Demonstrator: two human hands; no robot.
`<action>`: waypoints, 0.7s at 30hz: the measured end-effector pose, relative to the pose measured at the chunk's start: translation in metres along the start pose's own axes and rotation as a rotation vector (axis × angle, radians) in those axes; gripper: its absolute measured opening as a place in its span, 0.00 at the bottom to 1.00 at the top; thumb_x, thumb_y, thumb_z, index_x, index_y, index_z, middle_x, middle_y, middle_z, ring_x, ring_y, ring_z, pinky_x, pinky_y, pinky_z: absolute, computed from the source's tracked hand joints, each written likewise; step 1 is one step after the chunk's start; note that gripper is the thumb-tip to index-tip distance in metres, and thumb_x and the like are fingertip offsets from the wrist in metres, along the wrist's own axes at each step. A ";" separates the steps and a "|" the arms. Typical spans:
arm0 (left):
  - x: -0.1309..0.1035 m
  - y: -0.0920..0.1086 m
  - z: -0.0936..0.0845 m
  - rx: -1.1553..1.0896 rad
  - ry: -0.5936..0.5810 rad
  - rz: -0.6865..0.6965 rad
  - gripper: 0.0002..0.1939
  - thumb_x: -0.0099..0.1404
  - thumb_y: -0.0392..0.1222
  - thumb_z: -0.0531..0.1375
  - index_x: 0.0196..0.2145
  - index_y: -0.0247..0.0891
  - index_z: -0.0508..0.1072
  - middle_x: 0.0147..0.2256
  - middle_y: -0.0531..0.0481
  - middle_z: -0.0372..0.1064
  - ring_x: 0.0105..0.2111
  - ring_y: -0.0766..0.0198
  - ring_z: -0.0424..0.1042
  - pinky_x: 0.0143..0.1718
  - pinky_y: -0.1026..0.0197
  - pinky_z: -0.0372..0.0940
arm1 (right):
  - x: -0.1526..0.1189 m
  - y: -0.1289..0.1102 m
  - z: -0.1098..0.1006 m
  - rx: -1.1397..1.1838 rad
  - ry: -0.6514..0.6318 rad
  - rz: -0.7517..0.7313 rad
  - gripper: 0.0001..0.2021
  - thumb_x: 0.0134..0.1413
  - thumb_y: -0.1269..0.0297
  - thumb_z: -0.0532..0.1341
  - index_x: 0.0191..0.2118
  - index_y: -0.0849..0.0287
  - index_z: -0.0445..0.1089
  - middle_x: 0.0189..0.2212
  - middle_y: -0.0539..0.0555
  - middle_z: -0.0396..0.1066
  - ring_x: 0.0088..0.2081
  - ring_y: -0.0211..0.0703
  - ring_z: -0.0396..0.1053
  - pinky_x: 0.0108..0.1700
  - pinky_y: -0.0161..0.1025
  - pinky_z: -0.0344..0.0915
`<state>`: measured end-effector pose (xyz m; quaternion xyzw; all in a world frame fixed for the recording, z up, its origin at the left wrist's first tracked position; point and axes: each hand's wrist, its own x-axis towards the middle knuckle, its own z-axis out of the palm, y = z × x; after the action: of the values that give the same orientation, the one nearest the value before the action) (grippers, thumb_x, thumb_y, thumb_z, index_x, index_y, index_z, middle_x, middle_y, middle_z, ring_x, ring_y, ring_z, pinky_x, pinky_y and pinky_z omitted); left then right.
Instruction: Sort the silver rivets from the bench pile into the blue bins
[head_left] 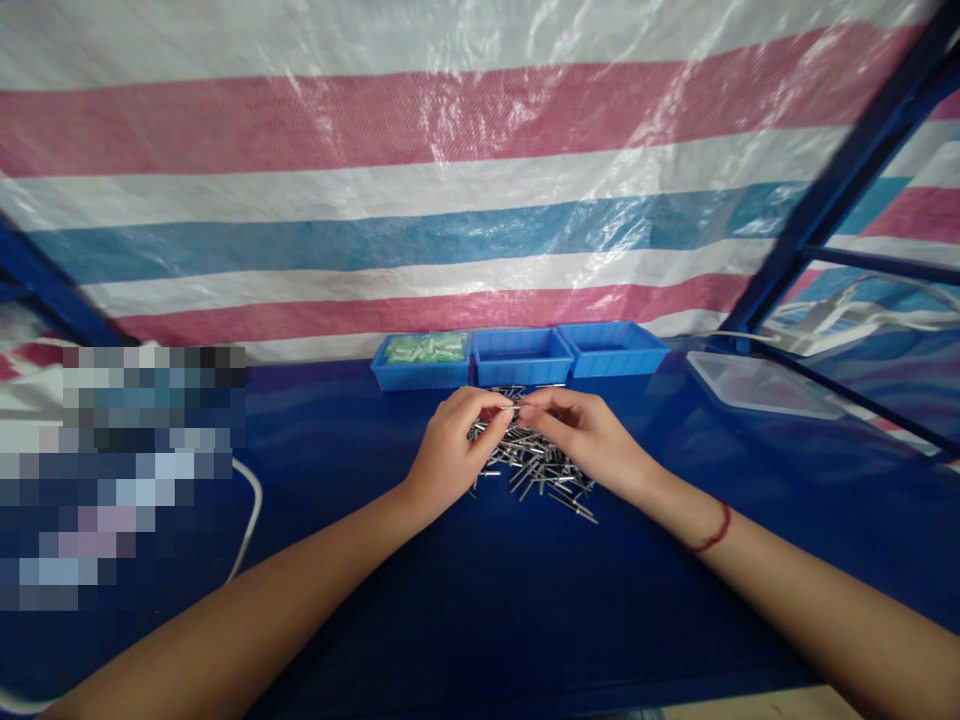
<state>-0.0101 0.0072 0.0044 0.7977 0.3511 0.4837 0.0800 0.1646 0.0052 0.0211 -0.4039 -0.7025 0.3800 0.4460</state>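
A pile of small metal pins (536, 468) lies on the dark blue table (525, 600), just in front of three blue bins. My left hand (450, 450) and my right hand (585, 435) meet above the pile, fingertips touching. Between them they pinch one thin metal pin (510, 408). A red string circles my right wrist. The left bin (421, 360) holds pale green small parts under plastic. The middle bin (521, 356) and the right bin (611, 347) look empty from here.
A striped red, white and blue tarp (450, 200) hangs behind the table. A clear plastic lid or tray (761, 385) lies at the right. A white cable (251, 510) curves at the left beside a blurred patch. A blue frame post (840, 180) rises at the right.
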 end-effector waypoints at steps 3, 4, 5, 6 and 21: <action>0.000 0.001 0.000 -0.006 0.004 0.005 0.03 0.64 0.37 0.56 0.36 0.38 0.70 0.33 0.50 0.70 0.34 0.65 0.70 0.38 0.62 0.63 | 0.000 0.001 0.000 0.024 0.002 -0.006 0.10 0.50 0.57 0.61 0.31 0.60 0.72 0.30 0.53 0.74 0.34 0.41 0.70 0.39 0.41 0.66; 0.000 0.000 0.000 -0.010 0.005 0.007 0.03 0.64 0.37 0.56 0.35 0.38 0.70 0.32 0.50 0.70 0.33 0.65 0.70 0.38 0.62 0.63 | 0.000 0.002 0.000 0.038 0.016 -0.007 0.10 0.49 0.58 0.62 0.31 0.60 0.72 0.31 0.54 0.74 0.34 0.41 0.71 0.40 0.41 0.66; 0.001 0.000 0.000 -0.013 0.004 0.008 0.03 0.64 0.38 0.57 0.35 0.38 0.70 0.32 0.50 0.70 0.33 0.65 0.70 0.38 0.62 0.63 | 0.000 0.003 0.001 0.053 0.033 -0.012 0.10 0.48 0.58 0.63 0.32 0.60 0.72 0.31 0.54 0.75 0.34 0.41 0.71 0.40 0.41 0.66; 0.001 0.000 0.000 -0.015 0.001 0.005 0.03 0.64 0.38 0.57 0.34 0.38 0.70 0.32 0.50 0.70 0.33 0.65 0.70 0.38 0.62 0.63 | 0.000 0.004 0.001 0.064 0.049 -0.020 0.10 0.47 0.58 0.63 0.32 0.60 0.72 0.31 0.54 0.75 0.34 0.41 0.71 0.40 0.41 0.67; 0.002 -0.006 0.001 -0.091 -0.075 -0.016 0.06 0.66 0.35 0.52 0.34 0.38 0.69 0.34 0.49 0.69 0.37 0.64 0.69 0.40 0.62 0.63 | -0.008 -0.005 0.007 0.018 0.058 -0.184 0.08 0.51 0.64 0.61 0.39 0.58 0.70 0.32 0.54 0.75 0.33 0.41 0.72 0.35 0.39 0.67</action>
<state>-0.0117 0.0131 0.0027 0.8079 0.3321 0.4683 0.1333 0.1591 -0.0051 0.0208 -0.3444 -0.7201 0.3317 0.5028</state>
